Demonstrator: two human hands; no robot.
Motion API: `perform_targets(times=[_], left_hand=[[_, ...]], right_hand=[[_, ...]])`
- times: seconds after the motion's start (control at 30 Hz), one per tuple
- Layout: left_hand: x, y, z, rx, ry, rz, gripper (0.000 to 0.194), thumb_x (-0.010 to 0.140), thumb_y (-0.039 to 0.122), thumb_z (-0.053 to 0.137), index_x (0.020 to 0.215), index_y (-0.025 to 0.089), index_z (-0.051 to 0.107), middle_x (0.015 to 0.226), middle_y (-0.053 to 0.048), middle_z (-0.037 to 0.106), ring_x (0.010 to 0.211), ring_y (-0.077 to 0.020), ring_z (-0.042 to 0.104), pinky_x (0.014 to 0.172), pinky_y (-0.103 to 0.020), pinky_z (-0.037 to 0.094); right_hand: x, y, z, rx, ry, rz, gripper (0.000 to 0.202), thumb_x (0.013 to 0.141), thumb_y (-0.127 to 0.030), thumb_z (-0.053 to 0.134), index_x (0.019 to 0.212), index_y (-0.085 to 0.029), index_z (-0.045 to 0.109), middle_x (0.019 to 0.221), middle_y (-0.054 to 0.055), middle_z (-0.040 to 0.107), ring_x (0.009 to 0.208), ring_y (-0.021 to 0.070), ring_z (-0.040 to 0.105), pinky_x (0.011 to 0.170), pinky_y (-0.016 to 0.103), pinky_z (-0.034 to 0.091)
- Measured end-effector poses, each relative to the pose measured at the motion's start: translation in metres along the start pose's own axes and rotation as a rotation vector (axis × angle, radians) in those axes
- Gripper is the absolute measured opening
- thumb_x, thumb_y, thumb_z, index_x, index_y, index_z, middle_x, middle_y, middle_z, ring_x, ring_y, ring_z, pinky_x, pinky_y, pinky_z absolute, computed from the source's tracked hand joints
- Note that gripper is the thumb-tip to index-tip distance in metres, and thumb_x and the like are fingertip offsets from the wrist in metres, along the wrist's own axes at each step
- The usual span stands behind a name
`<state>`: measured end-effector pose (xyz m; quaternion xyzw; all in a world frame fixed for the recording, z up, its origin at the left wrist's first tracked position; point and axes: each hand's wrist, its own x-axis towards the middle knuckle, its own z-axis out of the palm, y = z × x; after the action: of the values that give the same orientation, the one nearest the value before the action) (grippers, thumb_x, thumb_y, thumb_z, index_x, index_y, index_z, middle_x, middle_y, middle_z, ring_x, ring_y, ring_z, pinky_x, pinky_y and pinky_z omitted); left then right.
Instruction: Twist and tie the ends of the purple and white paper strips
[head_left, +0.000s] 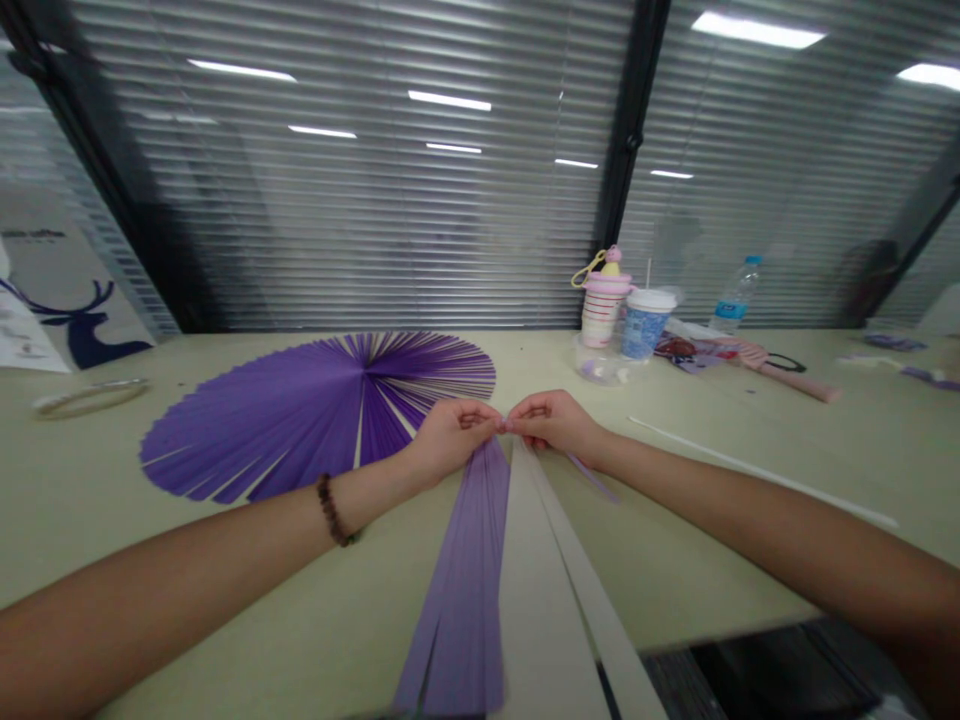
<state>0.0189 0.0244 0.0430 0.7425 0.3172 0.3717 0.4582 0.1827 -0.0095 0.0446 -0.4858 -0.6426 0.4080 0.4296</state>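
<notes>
A pale ring (pixel 88 396) is seen lying flat at the far left of the tabletop (pixel 750 540). Beside it, a fan of purple strips (pixel 300 415) is spread flat in a near circle. The left hand (pixel 450 440), with a bead bracelet (pixel 333 510) worn at the wrist, is closed in a pinch on the far end of a purple strip bundle (pixel 461 580), which runs back toward the near table edge. Just beside it, two white strips (pixel 547 600) are laid parallel. The right hand (pixel 555 422) is closed in a pinch on the same small point, fingers touching those of the left. Behind, a pink striped cup (pixel 602 310), a blue cup (pixel 645 325) and a water bottle (pixel 736 297) are stood upright.
</notes>
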Motion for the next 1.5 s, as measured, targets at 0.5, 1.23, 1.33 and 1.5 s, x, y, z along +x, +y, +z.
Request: perform_targets(times=[0.5,1.23,1.33,1.5], left_hand=[[0.0,0.0035,-0.0002,0.011,-0.07,0.036,0.018,0.074,0.028,0.049,0.07,0.013,0.059,0.056,0.002,0.054,0.046,-0.0061,0.042,0.044,-0.017,0.03],[0.0017,-0.0027,-0.0006,-0.025,-0.027,0.053,0.014,0.068,0.025,0.057,0.073,0.012,0.057,0.067,-0.001,0.058,0.059,-0.0085,0.05,0.055,-0.019,0.038],[0.0014,-0.0009,0.0,-0.032,-0.022,0.05,0.009,0.07,0.019,0.053,0.07,0.011,0.055,0.065,0.0,0.056,0.058,-0.0071,0.048,0.054,-0.018,0.036],[0.0009,0.0021,0.0019,-0.009,-0.002,0.02,0.008,0.069,0.019,0.053,0.07,0.011,0.054,0.061,0.002,0.052,0.053,-0.0056,0.045,0.049,-0.016,0.033]], right_hand=[[0.0013,0.0018,-0.0011,0.0,-0.003,-0.015,0.015,0.067,-0.022,0.053,0.072,-0.011,0.062,0.046,-0.003,0.05,0.039,0.0039,0.041,0.036,0.015,0.027],[0.0023,0.0031,0.0005,0.02,0.01,-0.019,0.024,0.064,-0.034,0.061,0.07,-0.011,0.058,0.045,-0.004,0.05,0.038,0.0039,0.041,0.036,0.015,0.029],[0.0025,0.0027,0.0011,0.022,-0.009,-0.017,0.022,0.066,-0.032,0.06,0.07,-0.011,0.058,0.044,-0.004,0.049,0.038,0.0039,0.041,0.036,0.015,0.028],[0.0022,0.0019,0.001,0.027,-0.012,0.001,0.018,0.065,-0.029,0.059,0.071,-0.012,0.058,0.045,-0.004,0.05,0.037,0.0038,0.041,0.035,0.015,0.026]])
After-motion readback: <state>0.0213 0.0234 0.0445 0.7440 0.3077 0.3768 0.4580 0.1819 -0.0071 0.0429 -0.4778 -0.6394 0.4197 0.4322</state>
